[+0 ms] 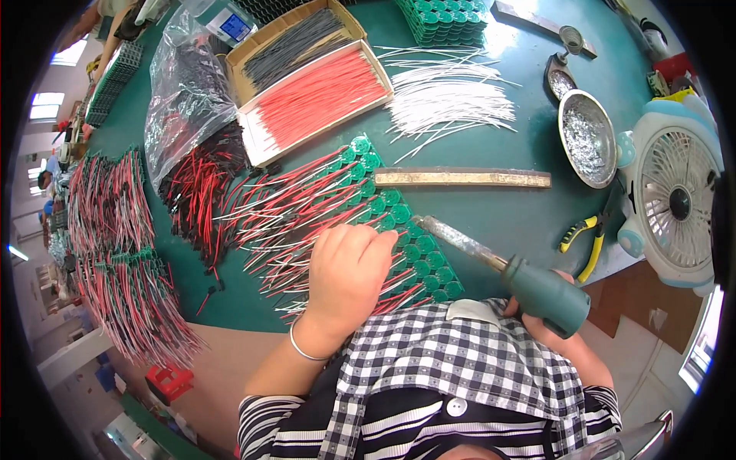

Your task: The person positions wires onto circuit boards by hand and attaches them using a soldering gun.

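Observation:
My left hand (349,268) is closed over the green circuit board panel (418,249), its fingers curled down; whatever they pinch is hidden beneath them. Rows of round boards make up the panel, and red, white and black wires (287,207) fan out from it to the left. In my right hand (546,331) is a soldering iron (548,295) with a thick dark green handle. Its metal shaft points up and left, and the tip is over the panel's right edge, close to my left fingertips. A long, flat solder bar (464,179) lies across the panel's upper right edge.
Beyond are a cardboard box (253,142) of red and black wires, loose white wires (452,100) and stacked green boards (443,23). A plastic bag (180,84) and wired panels (115,215) lie left. Right are a metal bowl (586,138), pliers (590,245) and a fan (678,199).

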The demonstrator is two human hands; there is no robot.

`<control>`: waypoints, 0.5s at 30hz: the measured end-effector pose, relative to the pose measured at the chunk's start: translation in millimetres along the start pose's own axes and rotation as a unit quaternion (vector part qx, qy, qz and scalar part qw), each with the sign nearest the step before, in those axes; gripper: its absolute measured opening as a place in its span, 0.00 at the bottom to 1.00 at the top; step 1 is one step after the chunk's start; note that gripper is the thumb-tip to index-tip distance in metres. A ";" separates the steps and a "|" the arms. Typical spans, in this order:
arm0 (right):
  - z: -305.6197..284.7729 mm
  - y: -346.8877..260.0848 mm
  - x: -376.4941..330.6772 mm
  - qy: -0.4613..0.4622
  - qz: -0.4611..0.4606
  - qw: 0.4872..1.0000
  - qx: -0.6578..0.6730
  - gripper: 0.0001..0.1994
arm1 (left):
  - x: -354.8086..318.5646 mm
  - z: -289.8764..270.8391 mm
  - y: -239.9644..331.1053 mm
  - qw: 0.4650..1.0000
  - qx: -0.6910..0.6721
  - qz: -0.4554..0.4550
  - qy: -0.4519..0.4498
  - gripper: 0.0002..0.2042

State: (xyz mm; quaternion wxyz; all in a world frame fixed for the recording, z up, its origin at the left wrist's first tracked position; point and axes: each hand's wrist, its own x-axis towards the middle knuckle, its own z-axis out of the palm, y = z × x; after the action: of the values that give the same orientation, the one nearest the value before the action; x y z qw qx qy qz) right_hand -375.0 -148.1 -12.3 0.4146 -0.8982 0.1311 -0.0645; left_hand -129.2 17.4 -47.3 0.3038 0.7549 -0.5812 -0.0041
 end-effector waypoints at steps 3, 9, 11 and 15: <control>4.8 0.2 -4.6 0.011 0.019 1.000 -0.019 0.12 | -1.4 -1.1 -1.2 1.000 -0.001 0.008 -0.013 0.12; 11.6 -2.9 -2.7 0.047 0.023 0.999 0.017 0.06 | -3.2 -0.9 -1.9 1.000 -0.010 0.008 0.000 0.12; 12.0 -3.6 -1.6 0.045 0.022 0.999 0.017 0.06 | -3.4 -0.7 -2.4 1.000 -0.016 0.009 0.004 0.12; 12.2 -3.2 -0.7 0.046 0.021 0.998 0.031 0.06 | -3.5 0.5 -3.0 1.000 -0.022 0.011 0.008 0.12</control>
State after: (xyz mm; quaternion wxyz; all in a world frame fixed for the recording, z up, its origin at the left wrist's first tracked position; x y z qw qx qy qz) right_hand -372.3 -137.0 -17.8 0.4366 -0.8783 0.1666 -0.1011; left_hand -127.9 20.7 -50.3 0.3251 0.7418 -0.5865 -0.0077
